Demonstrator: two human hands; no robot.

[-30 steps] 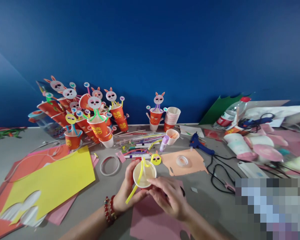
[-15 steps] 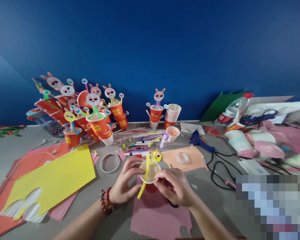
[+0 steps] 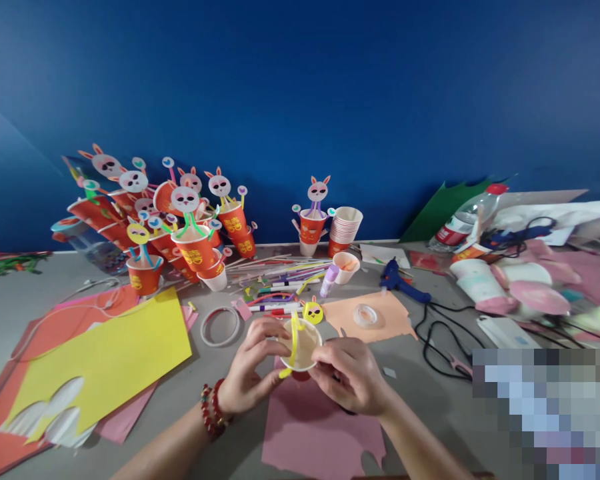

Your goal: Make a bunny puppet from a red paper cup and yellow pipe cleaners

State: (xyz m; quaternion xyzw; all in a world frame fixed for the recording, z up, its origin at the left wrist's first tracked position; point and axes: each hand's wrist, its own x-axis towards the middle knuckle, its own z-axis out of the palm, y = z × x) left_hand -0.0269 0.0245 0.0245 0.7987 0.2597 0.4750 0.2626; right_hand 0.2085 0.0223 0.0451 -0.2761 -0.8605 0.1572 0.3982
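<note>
Between my hands is a red paper cup (image 3: 307, 348), its white-rimmed mouth tipped toward me. My left hand (image 3: 255, 360), with a red bead bracelet on the wrist, has its fingers around the cup's left side. My right hand (image 3: 351, 375) pinches the rim on the right; its fingertips are partly hidden. A yellow pipe cleaner (image 3: 295, 341) runs across the mouth and bends over the near rim. At the far rim shows a yellow round paper face with ears (image 3: 313, 311). Pink paper (image 3: 323, 427) lies beneath the cup.
Red cups with rabbit faces (image 3: 193, 250) crowd the back left. Stacked cups (image 3: 347, 230), a purple glue stick (image 3: 329, 281) and a blue glue gun (image 3: 403, 283) stand or lie behind my hands. Yellow paper (image 3: 130, 360) and a grey tape ring (image 3: 203, 327) are on the left, a black cord (image 3: 433, 347) right.
The cup's mouth has tipped a little more toward me. The pipe cleaner's near end, which hung well below the rim, now shows only as a short piece there. Both hands stay almost in place.
</note>
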